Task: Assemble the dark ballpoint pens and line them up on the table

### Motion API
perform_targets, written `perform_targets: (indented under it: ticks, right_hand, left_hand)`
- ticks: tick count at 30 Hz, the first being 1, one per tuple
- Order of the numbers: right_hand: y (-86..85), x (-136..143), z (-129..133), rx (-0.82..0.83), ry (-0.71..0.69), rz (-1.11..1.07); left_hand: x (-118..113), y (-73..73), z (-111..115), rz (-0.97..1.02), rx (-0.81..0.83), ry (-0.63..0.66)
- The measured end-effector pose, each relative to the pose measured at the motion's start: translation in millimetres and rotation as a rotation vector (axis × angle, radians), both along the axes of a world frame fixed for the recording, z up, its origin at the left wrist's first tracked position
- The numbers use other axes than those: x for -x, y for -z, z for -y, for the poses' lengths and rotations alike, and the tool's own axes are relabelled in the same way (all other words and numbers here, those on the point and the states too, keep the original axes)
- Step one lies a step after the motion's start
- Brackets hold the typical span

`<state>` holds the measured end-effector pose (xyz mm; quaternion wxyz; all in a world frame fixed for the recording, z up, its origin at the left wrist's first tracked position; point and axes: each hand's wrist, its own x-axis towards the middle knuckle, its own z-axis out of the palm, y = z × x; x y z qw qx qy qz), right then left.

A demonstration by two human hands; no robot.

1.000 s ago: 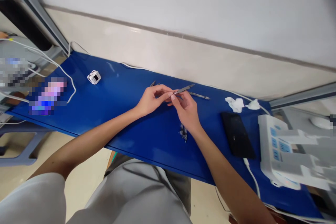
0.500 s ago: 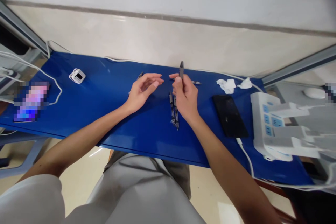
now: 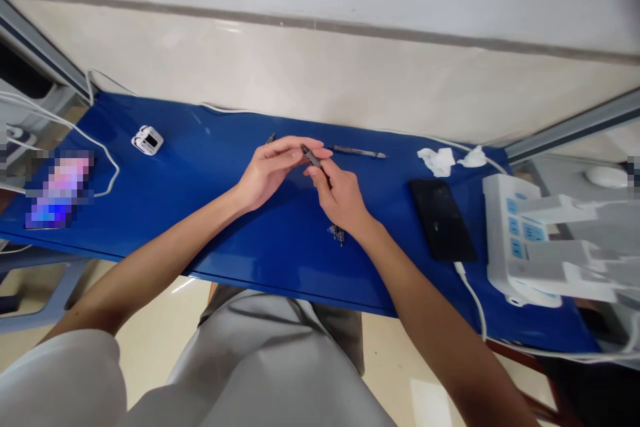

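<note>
My right hand [image 3: 343,197] is closed around a dark-gripped pen [image 3: 314,159], its end slanting up and to the left. The fingers of my left hand [image 3: 270,170] reach around that end, with the thumb against it. Behind my right hand, a clear-barrelled pen [image 3: 360,151] lies on the blue table [image 3: 210,173]. Below the same hand, the ends of other pens [image 3: 337,234] stick out; the hand hides the rest. Beyond my left hand shows the tip of another pen [image 3: 271,137], mostly covered.
On the right are crumpled tissues [image 3: 437,162], a black phone [image 3: 443,220] on a white cable, and a white power strip [image 3: 515,240] with plugs. A small white case [image 3: 148,140] and a blurred-out phone [image 3: 60,190] are on the left. A wall [image 3: 300,80] backs the table.
My right hand has moved left and tipped the pen from upright toward my left hand. My left hand's fingers have come together at the pen's end. The pen behind is more exposed.
</note>
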<state>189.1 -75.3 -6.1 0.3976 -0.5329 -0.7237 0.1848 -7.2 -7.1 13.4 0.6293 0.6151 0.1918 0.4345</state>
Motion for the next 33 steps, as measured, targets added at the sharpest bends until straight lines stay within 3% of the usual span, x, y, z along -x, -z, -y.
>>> perform_targets:
  ticks: [11,17,23,29,33]
  right_hand:
    - [4.8,0.4,0.0,-0.025,0.026,0.105]
    - [2.9,-4.8,-4.3,-0.044,0.083,0.109]
    - [-0.3,-2.7,-3.7,-0.036,0.085,0.106]
    - [-0.5,-2.3,-3.3,-0.025,0.094,0.111]
    - [-0.6,-2.6,-2.5,-0.044,0.074,0.144]
  left_hand:
    - [-4.7,9.4,-2.9,0.031,-0.023,-0.240]
    - [-4.1,6.7,-1.7,0.005,-0.040,-0.105]
    - [-4.8,11.9,-3.8,0.008,-0.023,-0.239]
    - [-4.2,8.8,-3.2,-0.005,-0.040,-0.147]
    - [-6.4,11.6,-4.0,-0.007,-0.016,-0.283]
